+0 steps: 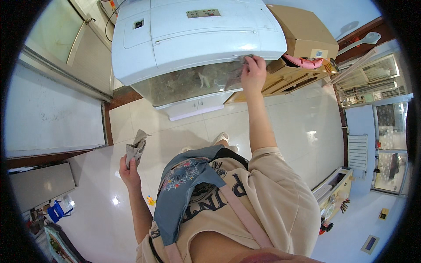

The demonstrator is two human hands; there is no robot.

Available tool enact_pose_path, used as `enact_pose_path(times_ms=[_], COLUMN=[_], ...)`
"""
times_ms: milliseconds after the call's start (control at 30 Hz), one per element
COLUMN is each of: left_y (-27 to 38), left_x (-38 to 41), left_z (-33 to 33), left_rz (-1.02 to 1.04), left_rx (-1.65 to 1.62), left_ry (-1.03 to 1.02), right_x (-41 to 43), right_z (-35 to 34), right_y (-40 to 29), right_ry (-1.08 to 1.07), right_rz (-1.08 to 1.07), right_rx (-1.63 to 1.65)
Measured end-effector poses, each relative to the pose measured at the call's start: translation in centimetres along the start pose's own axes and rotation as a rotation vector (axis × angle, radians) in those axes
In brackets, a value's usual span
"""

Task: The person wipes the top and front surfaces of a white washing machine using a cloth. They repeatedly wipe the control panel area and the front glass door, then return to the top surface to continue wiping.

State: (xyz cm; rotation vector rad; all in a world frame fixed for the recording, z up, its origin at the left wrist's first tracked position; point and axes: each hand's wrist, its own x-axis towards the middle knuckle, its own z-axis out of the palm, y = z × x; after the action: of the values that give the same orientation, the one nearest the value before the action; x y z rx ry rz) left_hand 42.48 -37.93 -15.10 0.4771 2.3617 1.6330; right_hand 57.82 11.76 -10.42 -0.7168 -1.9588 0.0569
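Note:
A white-lidded fish tank [204, 39] on a white cabinet stands in front of me; its glass front [184, 83] looks cloudy, with a pale shape behind it. My right hand [255, 72] presses a small crumpled grey cloth or paper [246, 59] against the upper right of the glass, just under the lid's edge. My left hand [131, 171] is held out low on the left, away from the tank. It grips a crumpled, stained grey piece of cloth or paper [136, 149] that sticks up from the fingers.
A cardboard box [306, 33] sits on a wooden cabinet [286, 80] at the tank's right, above a pink item [304, 61]. At left are a door [88, 56] and a blue stool [57, 211]. A small yellow toy [150, 200] lies on the tiled floor.

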Motion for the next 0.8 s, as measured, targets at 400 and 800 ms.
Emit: enact_pose_path(times_ms=[400,800], left_y=[1.5,0.1], left_x=[0.4,-1.9], left_z=[0.9,-0.9], left_rz=[0.038,-0.057], left_rx=[0.002,-0.151], left_ry=[-0.027,0.005], right_x=[-0.4,-1.9], right_z=[0.8,8.0], right_y=[-2.0,-15.1], right_ry=[0.006,-0.056], right_rz=[-0.089,-0.398], right_rx=[0.048,0.251])
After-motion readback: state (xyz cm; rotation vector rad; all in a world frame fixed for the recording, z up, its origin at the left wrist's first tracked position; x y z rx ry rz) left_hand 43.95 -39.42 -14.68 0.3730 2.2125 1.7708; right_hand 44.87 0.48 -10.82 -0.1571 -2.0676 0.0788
